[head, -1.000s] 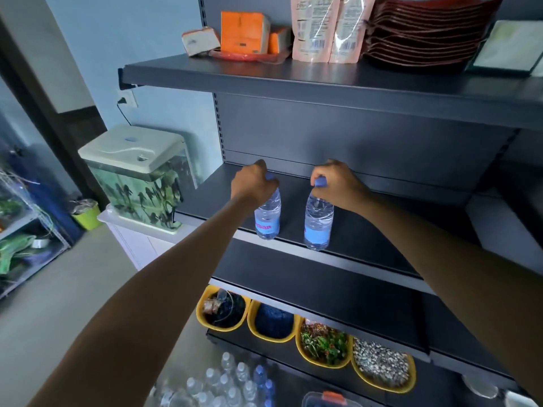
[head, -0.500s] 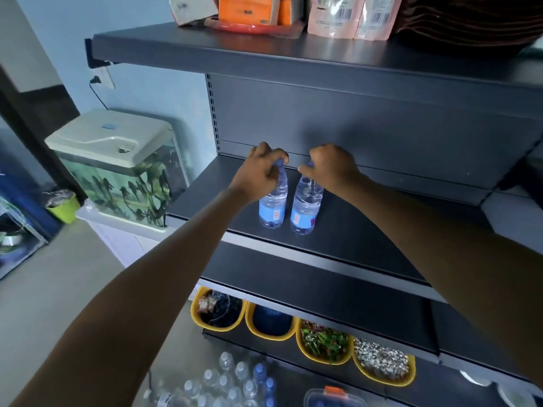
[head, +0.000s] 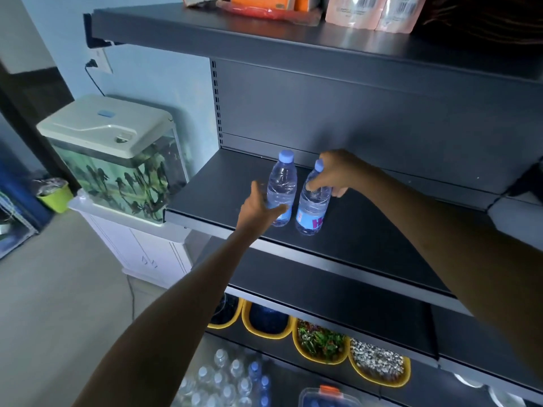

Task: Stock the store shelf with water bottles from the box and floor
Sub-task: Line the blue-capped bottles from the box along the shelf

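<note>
Placing: the right hand's (head: 340,174) grip curled round the right bottle (head: 313,207). The left hand's (head: 258,207) grip lay against the left bottle (head: 281,186), hold unclear, near the shelf's (head: 367,230) front edge. Next probably called for releasing without tipping.

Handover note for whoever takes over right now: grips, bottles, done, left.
Left grip: fingers curled round the lower body of the left bottle; the hand is blurred.
Right grip: holds the right bottle at its shoulder.
Both bottles stand upright, side by side, near the front of the middle shelf.
Done: two bottles on the shelf.
Left: let go of both, then fetch more from the floor bottles at the bottom of the view. The box is not clearly in view.
</note>
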A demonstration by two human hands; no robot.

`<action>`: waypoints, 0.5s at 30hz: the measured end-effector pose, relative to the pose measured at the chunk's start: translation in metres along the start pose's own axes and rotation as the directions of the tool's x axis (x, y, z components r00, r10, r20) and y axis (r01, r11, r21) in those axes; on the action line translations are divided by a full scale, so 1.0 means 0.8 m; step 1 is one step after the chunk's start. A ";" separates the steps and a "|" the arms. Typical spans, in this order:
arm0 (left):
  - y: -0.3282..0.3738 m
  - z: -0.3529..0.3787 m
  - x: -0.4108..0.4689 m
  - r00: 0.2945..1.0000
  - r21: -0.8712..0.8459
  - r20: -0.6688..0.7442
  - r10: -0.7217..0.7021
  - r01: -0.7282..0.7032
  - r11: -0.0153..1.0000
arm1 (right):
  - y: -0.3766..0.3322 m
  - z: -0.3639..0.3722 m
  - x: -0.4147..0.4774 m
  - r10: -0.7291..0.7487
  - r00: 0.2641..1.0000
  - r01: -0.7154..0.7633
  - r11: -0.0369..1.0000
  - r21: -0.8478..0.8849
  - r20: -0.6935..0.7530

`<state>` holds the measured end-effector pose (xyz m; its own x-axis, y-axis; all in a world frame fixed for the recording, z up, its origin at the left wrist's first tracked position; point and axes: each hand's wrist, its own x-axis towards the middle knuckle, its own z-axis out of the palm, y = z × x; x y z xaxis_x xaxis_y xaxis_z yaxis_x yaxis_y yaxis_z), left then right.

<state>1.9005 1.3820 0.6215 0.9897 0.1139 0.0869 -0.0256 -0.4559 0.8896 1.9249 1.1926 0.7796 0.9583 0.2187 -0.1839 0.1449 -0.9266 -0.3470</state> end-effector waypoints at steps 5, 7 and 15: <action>-0.012 -0.008 0.017 0.995 -0.119 0.080 0.059 -0.050 0.992 | -0.002 0.021 -0.006 -0.078 0.960 0.007 0.967 -0.255 -0.270; -0.009 -0.002 0.015 0.992 -0.131 0.106 0.072 -0.057 0.990 | -0.004 0.026 -0.006 -0.068 0.961 0.001 0.970 -0.244 -0.269; -0.017 0.018 0.008 0.995 -0.101 -0.097 0.003 -0.013 0.995 | 0.030 0.046 -0.013 0.065 0.998 -0.061 0.975 0.216 -0.011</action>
<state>1.9092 1.3757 0.6036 0.9712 0.1980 0.1328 -0.0525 -0.3660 0.9291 1.9093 1.1791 0.7389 0.9684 0.1544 -0.1960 0.0293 -0.8504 -0.5254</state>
